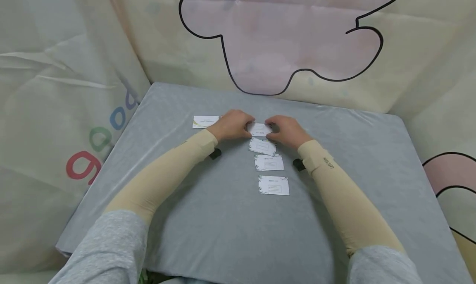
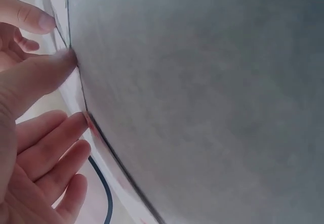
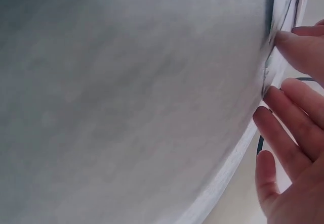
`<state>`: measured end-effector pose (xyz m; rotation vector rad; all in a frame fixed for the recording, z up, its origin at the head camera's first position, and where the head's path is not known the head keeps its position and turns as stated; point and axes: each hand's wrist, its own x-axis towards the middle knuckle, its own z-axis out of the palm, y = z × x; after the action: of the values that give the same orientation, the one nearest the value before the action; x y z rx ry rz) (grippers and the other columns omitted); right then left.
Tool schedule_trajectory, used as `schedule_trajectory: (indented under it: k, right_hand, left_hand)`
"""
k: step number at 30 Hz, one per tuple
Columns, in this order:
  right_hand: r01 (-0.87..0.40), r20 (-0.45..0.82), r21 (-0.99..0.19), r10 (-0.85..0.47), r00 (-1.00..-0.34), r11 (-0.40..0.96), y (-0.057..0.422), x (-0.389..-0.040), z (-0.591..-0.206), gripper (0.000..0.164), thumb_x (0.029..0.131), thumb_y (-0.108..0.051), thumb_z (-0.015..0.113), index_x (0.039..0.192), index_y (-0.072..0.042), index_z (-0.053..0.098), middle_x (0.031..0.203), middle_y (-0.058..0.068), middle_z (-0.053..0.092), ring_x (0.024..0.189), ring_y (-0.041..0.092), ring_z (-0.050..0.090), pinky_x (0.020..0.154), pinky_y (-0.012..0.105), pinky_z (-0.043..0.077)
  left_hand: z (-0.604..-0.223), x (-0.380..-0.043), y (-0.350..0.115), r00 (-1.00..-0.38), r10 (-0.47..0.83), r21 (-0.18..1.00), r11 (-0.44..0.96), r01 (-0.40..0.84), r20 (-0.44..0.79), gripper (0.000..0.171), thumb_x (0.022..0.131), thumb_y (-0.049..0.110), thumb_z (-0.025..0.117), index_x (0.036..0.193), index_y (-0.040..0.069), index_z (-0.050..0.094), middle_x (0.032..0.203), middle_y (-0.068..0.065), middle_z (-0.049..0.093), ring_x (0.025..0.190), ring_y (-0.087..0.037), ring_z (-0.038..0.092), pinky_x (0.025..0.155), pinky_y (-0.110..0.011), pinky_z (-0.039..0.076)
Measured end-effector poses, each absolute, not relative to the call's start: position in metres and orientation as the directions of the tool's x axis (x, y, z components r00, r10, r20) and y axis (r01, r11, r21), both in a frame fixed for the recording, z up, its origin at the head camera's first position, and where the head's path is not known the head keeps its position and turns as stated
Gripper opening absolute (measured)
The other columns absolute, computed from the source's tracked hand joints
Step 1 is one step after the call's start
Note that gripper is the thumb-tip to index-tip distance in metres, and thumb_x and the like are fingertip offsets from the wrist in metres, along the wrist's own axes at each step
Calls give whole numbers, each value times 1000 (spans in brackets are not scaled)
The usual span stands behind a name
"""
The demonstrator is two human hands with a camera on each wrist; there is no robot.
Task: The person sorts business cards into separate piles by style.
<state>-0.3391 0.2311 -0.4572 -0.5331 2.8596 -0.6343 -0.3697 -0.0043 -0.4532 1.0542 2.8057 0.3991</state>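
In the head view a small white printed card (image 1: 259, 130) lies between the two hands at the far end of a column of cards. My left hand (image 1: 231, 125) holds its left end with thumb and forefinger. From the other side, my right hand (image 1: 288, 131) grips the right end the same way. Just nearer sits a tilted card (image 1: 262, 146) with leaf-patterned corners; its lower edge meets another card (image 1: 269, 163). The nearest card (image 1: 273, 185) lies apart. In the wrist views the left thumb (image 2: 58, 67) and right thumb (image 3: 298, 47) reach the card edges, seen nearly edge-on.
Left of the column, a white card with a yellow stripe (image 1: 205, 121) lies partly behind the left hand. A grey cloth (image 1: 208, 234) covers the table. Printed curtains (image 1: 297, 40) hang behind the far edge and at both sides.
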Motion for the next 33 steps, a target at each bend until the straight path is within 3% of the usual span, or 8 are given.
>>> schedule_trajectory:
  k: [8, 12, 16, 23, 27, 33]
  right_hand:
    - [-353, -18, -405, -393, -919, 843, 230, -342, -458, 55, 87, -32, 78, 135, -11, 62, 138, 7, 63, 133, 27, 54, 113, 46, 41]
    - [-336, -3, -418, -371, -929, 844, 229, -346, -460, 54, 87, -31, 77, 135, -10, 62, 137, 8, 63, 132, 28, 54, 113, 45, 41]
    - [-325, -6, -412, -359, -933, 851, 228, -352, -464, 53, 88, -32, 76, 135, -11, 62, 137, 8, 63, 132, 28, 54, 113, 45, 40]
    - [-314, -20, -411, -353, -935, 856, 231, -350, -463, 55, 90, -36, 74, 136, -10, 60, 140, 9, 61, 135, 29, 52, 114, 47, 39]
    - [-340, -13, -428, -381, -924, 838, 235, -332, -453, 56, 89, -39, 74, 135, -10, 61, 139, 9, 62, 133, 30, 54, 113, 48, 40]
    - [-381, -67, -411, -444, -894, 829, 243, -293, -449, 58, 84, -41, 79, 131, -11, 65, 132, 7, 66, 126, 26, 59, 109, 47, 43]
  left_hand:
    - [-453, -373, -5, -760, 650, 283, 730, 622, -4, 53, 85, 35, 77, 132, 14, 64, 89, 3, 63, 88, -16, 53, 88, -39, 42]
    - [-454, -381, -4, -777, 629, 317, 741, 592, -20, 59, 85, 35, 76, 138, 12, 61, 106, 0, 68, 99, -17, 58, 94, -37, 46]
    - [-455, -387, -2, -788, 614, 327, 753, 571, -37, 61, 87, 34, 75, 142, 12, 58, 129, -3, 67, 118, -17, 59, 107, -37, 44]
    - [-454, -381, -3, -787, 617, 317, 746, 586, 2, 63, 89, 37, 71, 144, 11, 55, 136, -4, 64, 121, -18, 58, 112, -38, 41]
    - [-455, -364, -7, -746, 664, 334, 695, 637, 42, 62, 90, 40, 71, 143, 13, 56, 138, -2, 64, 126, -17, 57, 115, -37, 38]
    - [-459, -337, -12, -651, 759, 358, 616, 701, -31, 64, 89, 40, 75, 144, 15, 56, 141, 0, 62, 133, -16, 54, 115, -34, 38]
